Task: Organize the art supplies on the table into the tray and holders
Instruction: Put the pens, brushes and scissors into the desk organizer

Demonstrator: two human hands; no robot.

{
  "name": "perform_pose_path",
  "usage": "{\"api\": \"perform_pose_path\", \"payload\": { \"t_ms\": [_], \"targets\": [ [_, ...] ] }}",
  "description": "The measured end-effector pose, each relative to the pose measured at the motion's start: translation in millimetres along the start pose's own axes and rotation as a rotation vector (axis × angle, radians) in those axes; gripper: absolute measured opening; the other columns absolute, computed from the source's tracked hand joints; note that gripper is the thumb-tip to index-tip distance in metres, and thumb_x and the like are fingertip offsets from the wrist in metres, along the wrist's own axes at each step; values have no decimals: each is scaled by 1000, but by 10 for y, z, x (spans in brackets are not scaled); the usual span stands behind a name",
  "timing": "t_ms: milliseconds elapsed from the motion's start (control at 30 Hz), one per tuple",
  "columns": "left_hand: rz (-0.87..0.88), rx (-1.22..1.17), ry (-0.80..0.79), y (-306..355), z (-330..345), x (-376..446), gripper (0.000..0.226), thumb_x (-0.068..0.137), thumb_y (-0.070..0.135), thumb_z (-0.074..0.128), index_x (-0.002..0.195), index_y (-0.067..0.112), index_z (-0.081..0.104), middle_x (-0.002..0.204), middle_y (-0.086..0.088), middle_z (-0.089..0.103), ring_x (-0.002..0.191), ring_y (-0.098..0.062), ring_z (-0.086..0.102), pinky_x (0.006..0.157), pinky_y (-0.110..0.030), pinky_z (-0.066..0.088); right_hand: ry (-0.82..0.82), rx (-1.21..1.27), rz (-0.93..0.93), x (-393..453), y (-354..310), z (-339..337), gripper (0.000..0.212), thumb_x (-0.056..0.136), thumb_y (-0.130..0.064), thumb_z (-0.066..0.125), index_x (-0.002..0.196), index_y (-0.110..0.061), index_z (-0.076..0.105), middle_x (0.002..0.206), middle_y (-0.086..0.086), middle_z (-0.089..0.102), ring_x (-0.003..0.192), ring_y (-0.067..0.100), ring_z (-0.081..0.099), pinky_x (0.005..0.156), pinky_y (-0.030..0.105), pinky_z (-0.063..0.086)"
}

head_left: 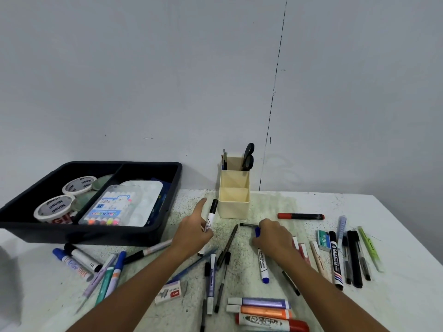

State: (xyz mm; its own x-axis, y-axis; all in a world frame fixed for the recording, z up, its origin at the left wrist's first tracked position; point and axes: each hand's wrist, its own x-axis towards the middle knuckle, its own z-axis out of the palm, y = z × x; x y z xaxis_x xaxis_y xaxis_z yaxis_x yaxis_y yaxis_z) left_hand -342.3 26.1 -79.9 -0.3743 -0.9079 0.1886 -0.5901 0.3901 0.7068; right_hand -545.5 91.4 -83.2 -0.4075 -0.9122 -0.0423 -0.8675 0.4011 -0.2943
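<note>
A black-capped whiteboard marker [211,216] is gripped in the left hand [193,232], cap end raised and angled toward the cream holder [233,202], just left of the holder's front wall. The index finger is stretched out toward the holder; the other fingers are curled round the barrel. The right hand [273,239] is laid palm-down on the table [395,295] in front of the holder, fingers curled over the top end of a blue whiteboard marker [262,263] that is lying flat. Whether that marker is truly pinched or only touched cannot be told. A thin black pen [248,225] is seen just beyond the right hand's fingers, between hand and holder. Black scissors [248,157] and a few pens are stood in the holder's rear compartment; the two front compartments are seen without contents. A red marker [300,216] is lying right of the holder. The black tray [167,212] is set left of the holder, with tape rolls [54,207], a colour pen pack [111,207] and a white palette [149,195] inside. Loose pens and markers are scattered nearer the camera than the holder, on both sides.
</note>
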Motion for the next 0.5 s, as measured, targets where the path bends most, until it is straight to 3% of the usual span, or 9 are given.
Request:
{"api": "perform_pose_path", "payload": {
  "t_ms": [200, 333, 433, 500],
  "targets": [
    [58, -120, -85, -18, -82, 90, 94, 78, -3, 63, 151, 36, 18, 76, -4, 56, 54, -6, 51, 61, -23, 52, -23, 63, -10, 95, -109, 87, 24, 81, -29, 66, 100, -15, 62, 92, 1, 64, 81, 18, 60, 69, 30, 51],
    [98, -196, -101, 41, -160, 243, 85, 78, -7, 58, 145, 36, 28, 75, -4, 51, 45, -3, 44, 54, -20, 45, -120, 530, -32, 223, -169, -100, 44, 78, -18, 73, 120, -14, 60, 97, 6, 68, 79, 18, 64, 66, 26, 49],
    [143, -263, -32, 159, -267, 427, 82, 77, -5, 61, 126, 54, 33, 83, -3, 53, 51, -10, 49, 53, -23, 46, -92, 754, -140, 302, -294, -409, 32, 81, -1, 66, 112, -8, 63, 81, 4, 66, 71, 18, 62, 60, 22, 47],
    [185, -287, 41, 286, -344, 571, 77, 77, -3, 68, 116, 55, 35, 91, -4, 57, 68, -15, 61, 58, -24, 54, -9, 826, -200, 372, -406, -613, 22, 81, 1, 66, 100, -10, 66, 78, 1, 63, 76, 19, 60, 62, 22, 43]
  ]
}}
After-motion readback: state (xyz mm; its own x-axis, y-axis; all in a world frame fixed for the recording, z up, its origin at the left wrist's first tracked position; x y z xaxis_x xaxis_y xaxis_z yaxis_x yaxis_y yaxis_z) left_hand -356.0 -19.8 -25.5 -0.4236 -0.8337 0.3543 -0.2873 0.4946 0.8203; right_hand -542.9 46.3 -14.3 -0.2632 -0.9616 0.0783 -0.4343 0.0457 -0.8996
